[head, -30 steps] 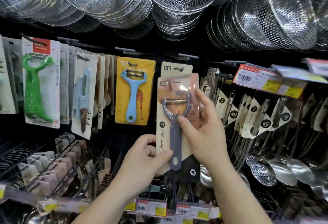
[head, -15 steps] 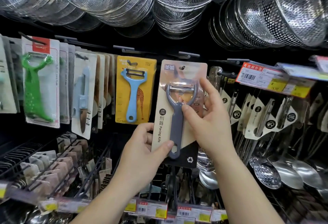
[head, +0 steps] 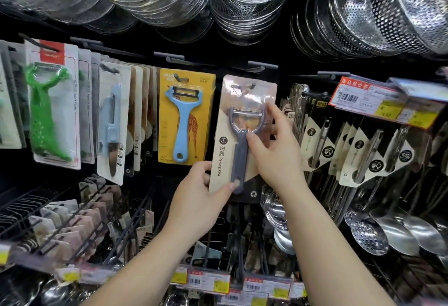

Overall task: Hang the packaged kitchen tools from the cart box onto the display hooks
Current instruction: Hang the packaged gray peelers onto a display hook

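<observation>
So this is a light one: a tan cardboard blister card with a grey plastic-handled Y-peeler under a clear bubble (head: 243,135), "Paring Knife" printed down its left side. Both hands are on it. The left hand (head: 201,199) pinches the bottom left corner, thumb laid across the front near the peeler's handle end, the other fingers curled round behind the card. The right hand (head: 274,157) holds the right edge, thumb tip pressed on the peeler's neck just below the blade, index finger reaching up along the bubble's right side, the rest hidden behind the card.

The card's top sits right at the dark metal display hook (head: 252,85), and the hook tip looks like it's poking through the hang hole, well above both sets of fingers. I can't tell for sure how far on it's threaded, because glare on the plastic washes that spot out.

Handling-wise I'd guess it weighs next to nothing, but the card is thin and will flex if you only grab one corner, so the two-point hold makes sense. The bubble is slick and would dent, so grip the card edges rather than squeezing the plastic. Just left of the left hand's knuckles hangs a yellow card with a blue plastic peeler (head: 185,116), close enough to bump.
</observation>
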`<state>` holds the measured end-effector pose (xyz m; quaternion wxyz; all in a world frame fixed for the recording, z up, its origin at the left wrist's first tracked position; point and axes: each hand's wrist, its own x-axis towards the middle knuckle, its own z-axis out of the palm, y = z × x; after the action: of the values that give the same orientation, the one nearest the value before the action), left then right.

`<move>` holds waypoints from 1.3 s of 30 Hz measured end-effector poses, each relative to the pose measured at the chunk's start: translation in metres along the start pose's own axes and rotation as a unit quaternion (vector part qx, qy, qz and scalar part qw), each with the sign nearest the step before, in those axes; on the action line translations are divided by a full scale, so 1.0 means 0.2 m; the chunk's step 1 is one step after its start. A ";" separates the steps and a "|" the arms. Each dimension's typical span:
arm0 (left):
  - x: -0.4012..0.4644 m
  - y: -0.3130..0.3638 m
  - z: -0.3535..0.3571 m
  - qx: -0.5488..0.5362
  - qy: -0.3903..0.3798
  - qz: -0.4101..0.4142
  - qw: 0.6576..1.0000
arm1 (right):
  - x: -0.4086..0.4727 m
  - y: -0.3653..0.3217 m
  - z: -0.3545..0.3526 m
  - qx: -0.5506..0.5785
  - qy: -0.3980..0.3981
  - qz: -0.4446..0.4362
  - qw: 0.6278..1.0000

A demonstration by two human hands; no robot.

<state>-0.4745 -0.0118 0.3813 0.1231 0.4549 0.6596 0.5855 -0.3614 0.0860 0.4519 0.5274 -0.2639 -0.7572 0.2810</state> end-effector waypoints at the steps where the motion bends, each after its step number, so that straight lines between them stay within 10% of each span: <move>1: 0.02 -0.01 0.01 0.008 -0.002 0.001 1.000 | 0.02 0.01 0.01 -0.020 0.005 -0.001 1.000; 20: 0.20 -0.20 0.05 0.104 -0.046 0.000 0.993 | 0.12 0.12 0.20 -0.077 0.067 0.043 0.994; 39: -0.38 -0.37 0.15 0.240 -0.284 0.121 0.920 | -0.90 0.32 -0.15 -0.310 0.062 0.175 0.933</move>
<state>-0.4449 -0.0409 0.2787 0.1208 0.6944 0.6575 0.2661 -0.2709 0.0093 0.2985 0.4076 -0.5590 -0.7146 0.1035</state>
